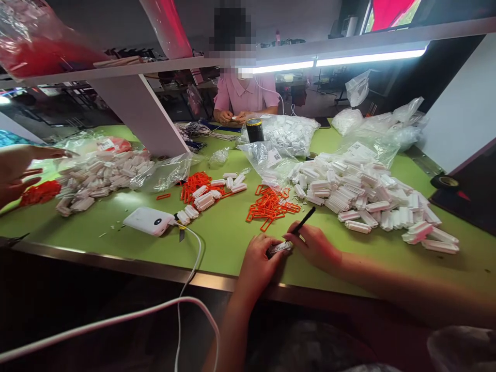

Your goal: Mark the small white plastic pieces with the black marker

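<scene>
My left hand point(259, 254) is closed around a small white plastic connector point(279, 248) near the table's front edge. My right hand point(315, 245) pinches a thin black tool point(304, 220) whose lower end meets the connector. Just beyond the hands lies a loose heap of orange plastic clips point(270, 205). A big pile of white connectors point(364, 194) spreads out to the right of them.
The green table point(225, 237) also carries a white power bank point(149, 220) with a cable, a second orange-and-white heap point(205, 190), plastic bags of parts point(104, 170) and a black can point(254, 129). Another person's hand point(17, 173) reaches in at left; a person in pink point(246, 95) sits opposite.
</scene>
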`<action>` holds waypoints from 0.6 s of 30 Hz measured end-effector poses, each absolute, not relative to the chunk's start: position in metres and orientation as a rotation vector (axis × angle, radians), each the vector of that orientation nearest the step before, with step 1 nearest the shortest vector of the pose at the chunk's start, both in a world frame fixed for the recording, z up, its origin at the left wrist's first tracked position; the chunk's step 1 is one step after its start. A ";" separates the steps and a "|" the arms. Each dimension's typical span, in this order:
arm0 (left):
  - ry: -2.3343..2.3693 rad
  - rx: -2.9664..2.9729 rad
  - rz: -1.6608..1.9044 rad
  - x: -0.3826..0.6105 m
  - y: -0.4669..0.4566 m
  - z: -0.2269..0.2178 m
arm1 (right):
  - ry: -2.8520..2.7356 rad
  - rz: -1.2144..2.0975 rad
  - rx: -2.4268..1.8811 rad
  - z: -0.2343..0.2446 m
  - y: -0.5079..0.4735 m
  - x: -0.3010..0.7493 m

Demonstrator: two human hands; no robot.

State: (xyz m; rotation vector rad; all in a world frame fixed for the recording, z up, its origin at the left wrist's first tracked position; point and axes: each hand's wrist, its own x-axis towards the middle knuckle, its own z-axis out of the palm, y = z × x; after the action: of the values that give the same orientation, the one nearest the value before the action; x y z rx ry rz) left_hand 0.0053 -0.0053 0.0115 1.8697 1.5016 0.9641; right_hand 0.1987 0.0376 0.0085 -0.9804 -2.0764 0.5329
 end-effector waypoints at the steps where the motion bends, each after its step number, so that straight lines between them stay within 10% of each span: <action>1: 1.502 1.865 0.964 0.005 -0.005 0.011 | -2.094 0.512 -0.967 0.009 0.037 0.198; 9: 1.488 1.866 0.984 0.003 -0.004 0.007 | -2.301 0.192 -0.778 0.009 0.039 0.192; 18: 1.498 1.870 0.992 0.003 -0.004 0.010 | -1.995 0.561 -0.984 0.002 0.041 0.199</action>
State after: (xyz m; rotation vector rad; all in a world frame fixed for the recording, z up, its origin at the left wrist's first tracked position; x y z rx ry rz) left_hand 0.0035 -0.0043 0.0097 1.8696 1.4984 0.9924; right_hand 0.1992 0.0410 0.0020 -0.9835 -1.9953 0.5610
